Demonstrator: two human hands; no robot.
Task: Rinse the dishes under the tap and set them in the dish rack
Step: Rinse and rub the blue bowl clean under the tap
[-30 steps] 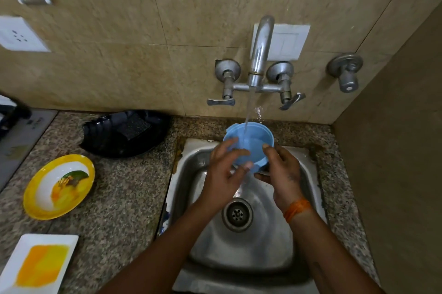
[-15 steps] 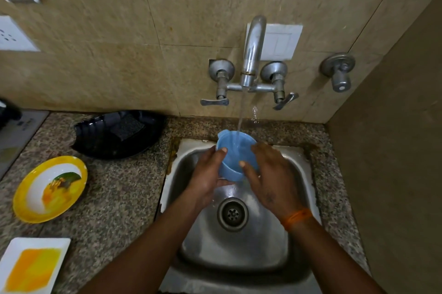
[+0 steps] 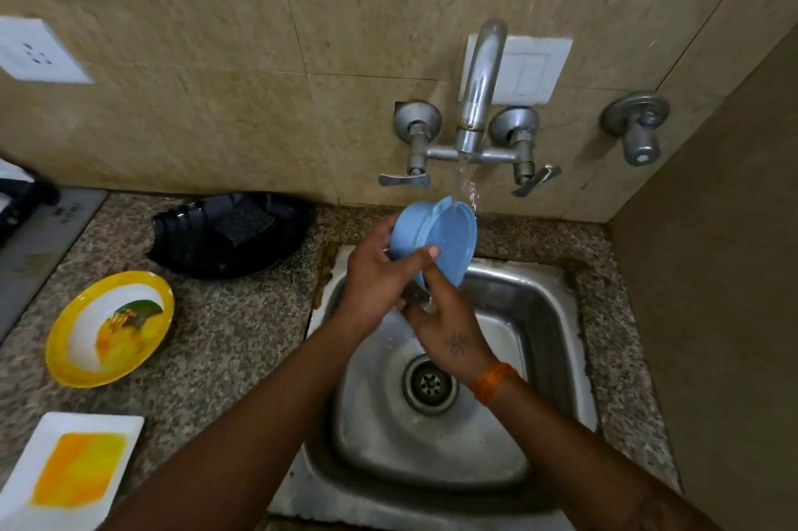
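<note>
Bowl: blue bowl (image 3: 436, 243), centre frame, tilting rightward, mouth facing the tap stream (image 3: 460, 185)
Left hand (image 3: 380, 275): fingers gripping its outer wall
Right hand (image 3: 449, 329): nearer the rim, fingers holding its lower edge

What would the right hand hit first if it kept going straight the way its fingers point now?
The right hand points up and away, fingers already against the tilted blue bowl, so the bowl comes first. Beyond it probably lie the water stream and the tiled wall, though depth is unclear.

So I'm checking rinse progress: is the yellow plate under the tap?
No, the yellow plate sits on the counter; the blue bowl is under the water.
</note>
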